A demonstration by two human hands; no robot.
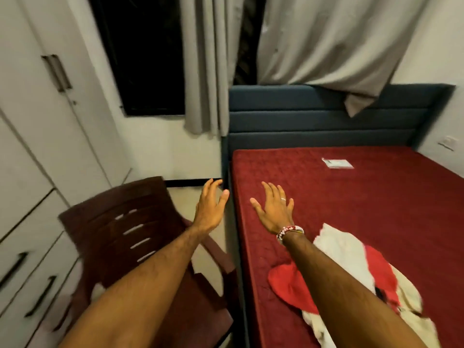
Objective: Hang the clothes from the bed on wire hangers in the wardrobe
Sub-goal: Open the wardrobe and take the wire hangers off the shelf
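A heap of red and cream clothes [351,267] lies on the near part of the bed with its dark red mattress [364,197]. My right forearm crosses over the heap. My right hand [275,209] is stretched out flat above the mattress beyond the clothes, fingers apart, holding nothing. My left hand [209,204] is held out open over the gap between the bed and the chair, also empty. The white wardrobe [42,121] stands at the left with its doors shut. No wire hangers are in view.
A dark brown plastic chair [130,237] stands between the wardrobe and the bed, under my left arm. White drawers [27,280] sit below the wardrobe doors. A blue headboard [326,116], grey curtains [326,38] and a dark window [143,54] are at the far side. A small label [337,163] lies on the mattress.
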